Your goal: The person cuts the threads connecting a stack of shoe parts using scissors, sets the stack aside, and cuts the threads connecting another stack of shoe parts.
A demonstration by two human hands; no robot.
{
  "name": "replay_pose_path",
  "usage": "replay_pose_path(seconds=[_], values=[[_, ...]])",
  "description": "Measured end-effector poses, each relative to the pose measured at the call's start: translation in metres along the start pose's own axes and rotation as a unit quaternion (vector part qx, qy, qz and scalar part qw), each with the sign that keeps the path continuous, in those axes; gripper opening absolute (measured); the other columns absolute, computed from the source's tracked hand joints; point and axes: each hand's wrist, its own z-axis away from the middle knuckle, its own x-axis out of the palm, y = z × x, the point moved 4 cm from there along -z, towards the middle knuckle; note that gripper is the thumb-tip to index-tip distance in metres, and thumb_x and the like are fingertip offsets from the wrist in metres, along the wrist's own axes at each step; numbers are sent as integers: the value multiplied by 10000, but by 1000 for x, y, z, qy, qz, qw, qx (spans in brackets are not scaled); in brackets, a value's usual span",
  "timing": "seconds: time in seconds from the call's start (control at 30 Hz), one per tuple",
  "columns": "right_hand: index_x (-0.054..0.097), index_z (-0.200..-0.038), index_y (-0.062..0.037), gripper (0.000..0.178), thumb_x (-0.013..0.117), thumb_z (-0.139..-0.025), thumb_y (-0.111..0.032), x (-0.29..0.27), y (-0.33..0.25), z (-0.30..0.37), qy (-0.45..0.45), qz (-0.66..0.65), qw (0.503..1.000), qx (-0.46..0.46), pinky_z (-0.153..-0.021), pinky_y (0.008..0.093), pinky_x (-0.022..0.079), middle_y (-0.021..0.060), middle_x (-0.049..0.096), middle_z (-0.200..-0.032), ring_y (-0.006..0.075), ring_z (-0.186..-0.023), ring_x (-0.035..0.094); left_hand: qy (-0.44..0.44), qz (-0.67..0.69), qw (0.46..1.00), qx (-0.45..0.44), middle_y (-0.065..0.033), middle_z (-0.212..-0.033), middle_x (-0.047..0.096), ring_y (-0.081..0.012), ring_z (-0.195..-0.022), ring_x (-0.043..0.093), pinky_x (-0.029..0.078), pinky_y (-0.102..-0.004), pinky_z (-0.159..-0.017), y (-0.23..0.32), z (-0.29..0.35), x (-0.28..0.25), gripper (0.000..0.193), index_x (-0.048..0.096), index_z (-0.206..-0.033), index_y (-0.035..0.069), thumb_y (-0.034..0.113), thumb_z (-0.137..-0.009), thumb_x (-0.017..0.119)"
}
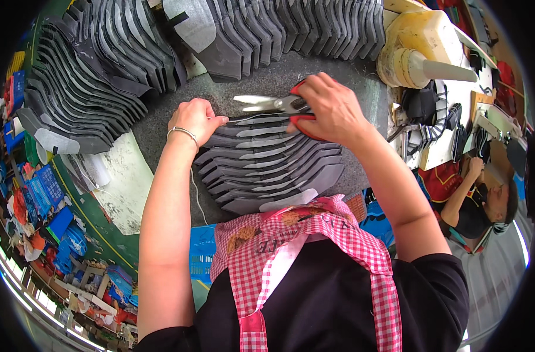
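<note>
My right hand (329,108) grips scissors (285,104) with red handles. Their metal blades are parted and point left, over the far edge of a row of dark grey shaped pieces (267,158). These overlap like shingles, each showing a pale grey strip. At the row's far left corner my left hand (196,122) is closed, thumb pointing right. A thin white cord (196,190) hangs below my left wrist, and a pale strand runs from the thumb toward the scissors. Where the left fingers pinch is partly hidden.
More overlapping grey pieces (82,88) lie at the left, and another row (279,29) at the back. A yellowish plastic container (423,35) with a nozzle stands at the back right. Beyond it, a seated person (481,199) works at the right. Blue crates (44,188) stand far left.
</note>
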Motion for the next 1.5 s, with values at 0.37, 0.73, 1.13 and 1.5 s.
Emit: replay_pose_path(seconds=[0.37,0.73,1.13,1.5], values=[[700,-949,-62,423,786,-703,-395,33,-18,-31,-123,63,988,-72,-754,362,554,45,659,-931,230,-958,617,-40,166,983,73,-31,-759,707,-96,-690,643,528,-270,-691,-19,5,0,144,734,-877,37,143,-782,757],[703,-936,-29,329,852,-762,-266,37,-11,-17,-145,-411,869,235,-673,303,527,29,680,-788,137,-696,637,-65,557,822,98,-7,-921,688,-60,-838,622,504,-215,-795,16,44,22,113,690,-989,2,40,-887,717],[623,-1001,26,327,786,-797,-171,21,15,32,-71,-260,897,351,-667,368,485,186,624,-740,265,-640,595,-116,410,903,52,-29,-872,715,-69,-793,629,500,-226,-745,-21,45,37,150,734,-949,-1,114,-860,770],[629,-1057,-34,343,769,-822,-240,48,20,30,-53,-151,963,219,-756,444,531,166,693,-915,392,-862,669,4,182,982,56,-13,-645,632,-85,-617,570,473,-269,-617,-17,15,13,249,697,-737,39,256,-763,815]])
